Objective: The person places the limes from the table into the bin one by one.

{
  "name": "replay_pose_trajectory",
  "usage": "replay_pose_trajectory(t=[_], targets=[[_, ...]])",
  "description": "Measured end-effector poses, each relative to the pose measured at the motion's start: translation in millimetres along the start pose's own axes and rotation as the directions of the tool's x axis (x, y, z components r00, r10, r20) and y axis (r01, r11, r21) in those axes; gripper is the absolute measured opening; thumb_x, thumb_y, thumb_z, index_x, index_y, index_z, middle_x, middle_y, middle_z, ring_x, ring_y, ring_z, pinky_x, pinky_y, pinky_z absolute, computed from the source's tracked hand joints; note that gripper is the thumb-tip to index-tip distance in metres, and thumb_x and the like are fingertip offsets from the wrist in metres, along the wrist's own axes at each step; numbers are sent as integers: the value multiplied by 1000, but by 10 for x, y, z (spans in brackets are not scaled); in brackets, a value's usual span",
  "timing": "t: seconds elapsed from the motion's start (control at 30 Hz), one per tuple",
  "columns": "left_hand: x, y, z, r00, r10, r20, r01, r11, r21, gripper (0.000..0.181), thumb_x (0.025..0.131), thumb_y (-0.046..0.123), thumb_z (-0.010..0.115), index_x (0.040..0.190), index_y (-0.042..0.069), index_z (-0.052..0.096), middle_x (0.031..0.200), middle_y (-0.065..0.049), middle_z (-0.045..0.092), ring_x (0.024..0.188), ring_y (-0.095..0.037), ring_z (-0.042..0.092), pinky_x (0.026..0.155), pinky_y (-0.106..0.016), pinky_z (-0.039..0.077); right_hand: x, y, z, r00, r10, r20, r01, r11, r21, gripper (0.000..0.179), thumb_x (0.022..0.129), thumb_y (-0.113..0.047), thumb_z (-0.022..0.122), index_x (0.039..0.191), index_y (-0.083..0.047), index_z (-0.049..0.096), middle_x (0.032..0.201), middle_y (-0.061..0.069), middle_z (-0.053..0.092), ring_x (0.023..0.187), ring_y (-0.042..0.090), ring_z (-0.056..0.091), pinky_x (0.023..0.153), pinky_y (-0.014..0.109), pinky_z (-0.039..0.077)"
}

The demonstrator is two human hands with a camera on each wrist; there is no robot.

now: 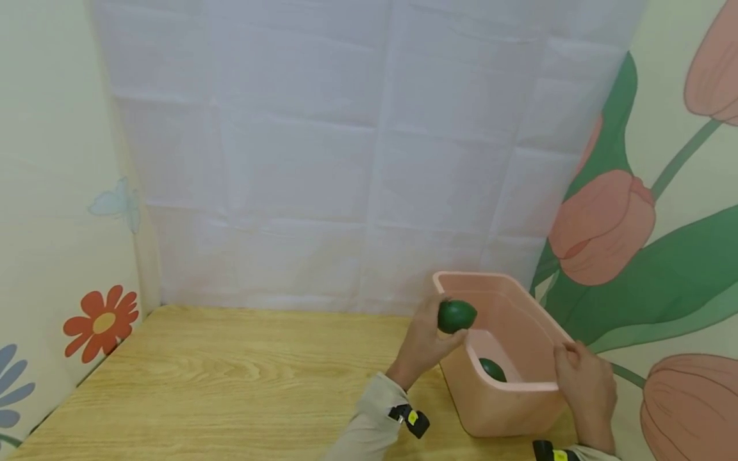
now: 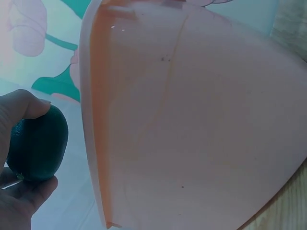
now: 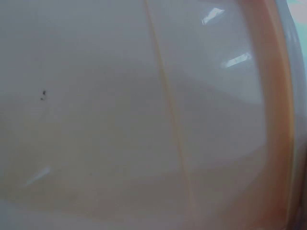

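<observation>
My left hand (image 1: 425,339) holds a dark green avocado (image 1: 457,316) between thumb and fingers, at the left rim of a pink plastic bin (image 1: 507,410). In the left wrist view, the avocado (image 2: 41,143) shows beside the bin's outer wall (image 2: 192,115). A second dark green avocado (image 1: 492,369) lies inside the bin near its front end, partly hidden by the rim. On the bin's right front corner, my right hand (image 1: 587,384) grips the rim with curled fingers. The right wrist view is filled by the bin's wall (image 3: 120,115), and no hand shows there.
The bin stands at the right side of a wood-grain table (image 1: 259,378). A creased white sheet (image 1: 300,160) hangs along the back. To the right is a panel with printed tulips (image 1: 605,230), and a flower-printed panel (image 1: 52,192) stands at the left.
</observation>
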State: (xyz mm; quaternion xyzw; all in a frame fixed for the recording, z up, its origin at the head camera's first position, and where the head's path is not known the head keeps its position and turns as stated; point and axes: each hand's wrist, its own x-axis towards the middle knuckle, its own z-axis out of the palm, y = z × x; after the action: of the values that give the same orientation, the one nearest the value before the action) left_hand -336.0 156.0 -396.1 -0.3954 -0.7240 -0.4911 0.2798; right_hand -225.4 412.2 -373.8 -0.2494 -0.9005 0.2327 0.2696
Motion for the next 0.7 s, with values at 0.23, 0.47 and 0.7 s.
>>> replay_pose_trajectory(t=[0.23,0.47,0.7], targets=[[0,51,83,1000,27,15,-27,1000,14,56,87,25,79,128,4,47,117,-10,56,104,-17,57,86,-24,52,-11,-7,-2,1000,-3,-9,3,1000,6,52,101,-38,42,127,2,63,133,35,52,110,56,53,84,68,44],[7,133,149,997,61,57,-64,996,57,50,89,29,77,127,7,54,118,-9,57,102,-14,56,83,-19,50,-35,-13,0,999,-15,-30,15,1000,4,50,100,-35,43,124,3,63,128,36,55,108,56,54,82,68,45],[-7,189,189,994,53,91,-58,997,58,52,89,31,77,131,8,56,118,-8,58,101,-13,56,82,-16,47,-17,-18,-4,1000,3,4,-3,1000,0,53,101,-38,41,129,3,61,134,36,51,111,58,52,85,69,44]])
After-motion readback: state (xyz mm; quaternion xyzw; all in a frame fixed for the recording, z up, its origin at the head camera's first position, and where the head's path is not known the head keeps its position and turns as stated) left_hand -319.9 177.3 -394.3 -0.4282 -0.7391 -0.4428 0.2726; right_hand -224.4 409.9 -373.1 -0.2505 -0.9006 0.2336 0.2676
